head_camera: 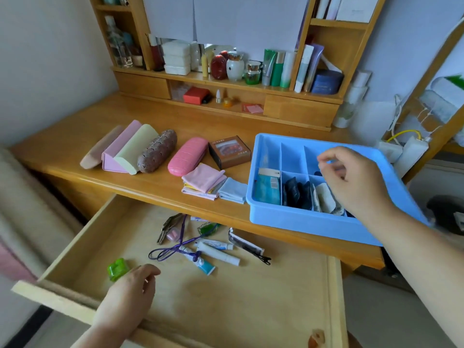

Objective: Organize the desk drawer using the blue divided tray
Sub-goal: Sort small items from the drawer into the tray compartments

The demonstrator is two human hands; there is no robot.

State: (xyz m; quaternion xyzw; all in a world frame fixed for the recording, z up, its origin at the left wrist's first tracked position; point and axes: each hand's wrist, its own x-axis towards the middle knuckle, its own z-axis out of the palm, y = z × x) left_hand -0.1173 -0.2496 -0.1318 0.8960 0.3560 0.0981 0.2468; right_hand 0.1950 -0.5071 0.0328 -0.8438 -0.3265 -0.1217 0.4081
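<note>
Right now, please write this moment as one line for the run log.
left hand: open, in drawer near green case | right hand: fingers curled over blue tray, hold unclear | tubes in drawer

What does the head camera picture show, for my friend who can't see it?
A person's right hand hovers over a blue divided tray on a wooden desk, while the left hand reaches into the open drawer near a small green box.
</note>
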